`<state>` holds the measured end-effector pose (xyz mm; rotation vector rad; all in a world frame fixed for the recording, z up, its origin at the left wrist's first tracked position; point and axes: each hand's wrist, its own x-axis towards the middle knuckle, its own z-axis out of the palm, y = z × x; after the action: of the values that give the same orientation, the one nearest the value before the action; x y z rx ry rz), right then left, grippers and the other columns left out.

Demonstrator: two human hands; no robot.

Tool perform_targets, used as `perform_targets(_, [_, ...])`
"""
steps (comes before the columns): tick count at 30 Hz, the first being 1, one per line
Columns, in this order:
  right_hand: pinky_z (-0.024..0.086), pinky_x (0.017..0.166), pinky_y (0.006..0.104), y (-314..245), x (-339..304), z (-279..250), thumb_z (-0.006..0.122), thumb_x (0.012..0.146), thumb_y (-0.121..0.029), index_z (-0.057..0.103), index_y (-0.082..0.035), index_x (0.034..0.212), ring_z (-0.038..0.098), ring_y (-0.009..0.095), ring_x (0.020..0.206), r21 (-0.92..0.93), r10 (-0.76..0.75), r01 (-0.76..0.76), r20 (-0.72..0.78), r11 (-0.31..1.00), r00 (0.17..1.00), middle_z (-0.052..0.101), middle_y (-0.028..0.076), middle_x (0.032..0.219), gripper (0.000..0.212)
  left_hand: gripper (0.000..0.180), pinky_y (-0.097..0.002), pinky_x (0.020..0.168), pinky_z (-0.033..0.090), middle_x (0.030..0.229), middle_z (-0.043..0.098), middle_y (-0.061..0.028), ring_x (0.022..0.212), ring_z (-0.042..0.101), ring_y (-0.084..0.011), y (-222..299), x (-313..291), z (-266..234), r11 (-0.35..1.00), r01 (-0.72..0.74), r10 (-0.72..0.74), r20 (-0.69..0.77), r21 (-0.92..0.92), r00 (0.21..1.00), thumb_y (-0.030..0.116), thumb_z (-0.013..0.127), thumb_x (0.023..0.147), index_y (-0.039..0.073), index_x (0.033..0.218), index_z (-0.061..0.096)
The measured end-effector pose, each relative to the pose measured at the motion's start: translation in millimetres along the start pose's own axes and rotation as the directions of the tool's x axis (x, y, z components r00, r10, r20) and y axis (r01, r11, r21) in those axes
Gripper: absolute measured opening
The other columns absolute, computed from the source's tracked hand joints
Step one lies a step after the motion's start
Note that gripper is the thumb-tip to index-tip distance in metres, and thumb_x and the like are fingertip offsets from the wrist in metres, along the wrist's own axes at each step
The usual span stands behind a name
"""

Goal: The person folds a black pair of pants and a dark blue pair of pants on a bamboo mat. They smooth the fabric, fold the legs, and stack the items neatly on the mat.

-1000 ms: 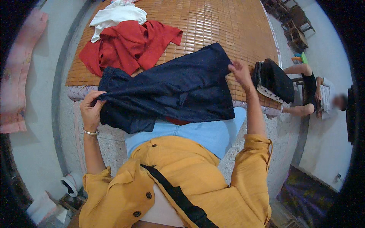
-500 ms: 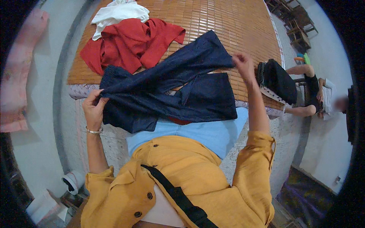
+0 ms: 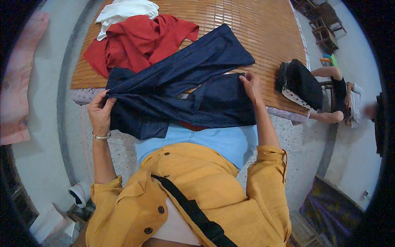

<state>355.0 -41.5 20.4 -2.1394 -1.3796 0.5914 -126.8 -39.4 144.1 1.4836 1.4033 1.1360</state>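
Dark navy trousers [image 3: 181, 88] lie spread over the near edge of the mat-covered bed and my lap, waistband to the left, legs to the right. One leg angles away across the mat; the other lies nearer me. My left hand [image 3: 101, 112], with a bracelet at the wrist, pinches the cloth at the waistband end. At the hem of the nearer leg, my right hand [image 3: 252, 85] has thumb and fingers closed on the corner of the cloth. Beyond the trousers lies a crumpled red garment [image 3: 144, 43], touching a white garment [image 3: 125, 15] behind it.
A slatted bamboo mat [image 3: 263, 33] covers the bed. On its right edge sits a folded black cloth stack [image 3: 302, 84]. Past it, a seated person [image 3: 354, 99] has bare legs by the bed. Wooden stools [image 3: 325, 33] stand far right; a pink curtain [image 3: 20, 82] hangs left.
My right hand has left the far leg's hem and moved down and left to the nearer leg's hem corner. The far leg now lies flatter on the mat. My left hand keeps its pinch.
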Motion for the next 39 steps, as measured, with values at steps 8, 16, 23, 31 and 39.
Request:
perform_targets(8, [0.043, 0.067, 0.0222, 11.7, -3.5, -3.5, 0.058, 0.08, 0.001, 0.06, -0.003, 0.094, 0.054, 0.009, 0.073, 0.679, 0.001, -0.035, 0.051, 0.733, 0.999, 0.058, 0.002, 0.078, 0.014, 0.016, -0.0212, 0.074, 0.043, 0.086, 0.062, 0.0003, 0.078, 0.055, -0.0086, -3.8, -1.0, -7.3, 0.998, 0.02, -0.019, -0.02, 0.055, 1.0, 0.006, 0.066, 0.079, 0.0, 0.094, 0.064])
perform_targets(16, [0.046, 0.074, 0.0249, -24.7, -24.5, -65.7, 0.058, 0.078, 0.003, 0.061, -0.001, 0.099, 0.058, 0.013, 0.08, 0.223, -0.03, -0.022, 0.229, 0.975, 0.973, 0.063, 0.004, 0.091, 0.022, 0.015, -0.0206, 0.072, 0.043, 0.085, 0.062, 0.0005, 0.078, 0.055, -0.008, 4.9, 0.9, -0.9, 0.996, -0.021, 0.025, -0.043, 0.091, 0.999, 0.006, 0.066, 0.079, 0.0, 0.093, 0.064])
perform_targets(23, [0.046, 0.07, 0.0239, 49.7, -3.8, -99.5, 0.061, 0.08, -0.003, 0.062, -0.002, 0.09, 0.055, 0.011, 0.075, 0.251, -0.026, 0.231, -0.623, 0.94, 0.782, 0.06, 0.002, 0.085, 0.011, 0.016, -0.0206, 0.072, 0.044, 0.085, 0.062, 0.0002, 0.078, 0.055, -0.0076, -15.2, 2.5, -7.9, 0.999, -0.003, 0.011, -0.176, 0.046, 0.984, 0.008, 0.066, 0.08, 0.0, 0.094, 0.064])
perform_targets(31, [0.047, 0.058, 0.0226, 47.8, -14.0, -103.2, 0.058, 0.084, -0.004, 0.056, 0.002, 0.101, 0.056, 0.013, 0.063, 0.633, 0.214, 0.124, -0.43, 0.764, 0.877, 0.059, 0.007, 0.084, 0.018, 0.017, -0.0198, 0.07, 0.043, 0.085, 0.062, 0.0013, 0.076, 0.055, -0.0068, -27.2, 2.9, -13.4, 0.997, 0.038, -0.046, -0.138, -0.061, 0.989, 0.008, 0.067, 0.08, 0.0, 0.094, 0.063])
perform_targets(39, [0.048, 0.068, 0.0239, 27.7, 6.0, -96.3, 0.065, 0.079, -0.012, 0.058, 0.002, 0.101, 0.06, 0.013, 0.077, 0.425, -0.012, 0.28, -0.533, 0.861, 0.846, 0.061, 0.007, 0.09, 0.027, 0.015, -0.02, 0.07, 0.043, 0.086, 0.062, 0.0003, 0.076, 0.054, -0.0071, -23.8, 4.6, -11.6, 1.0, 0.014, -0.015, -0.161, -0.002, 0.987, 0.007, 0.065, 0.081, -0.001, 0.093, 0.063])
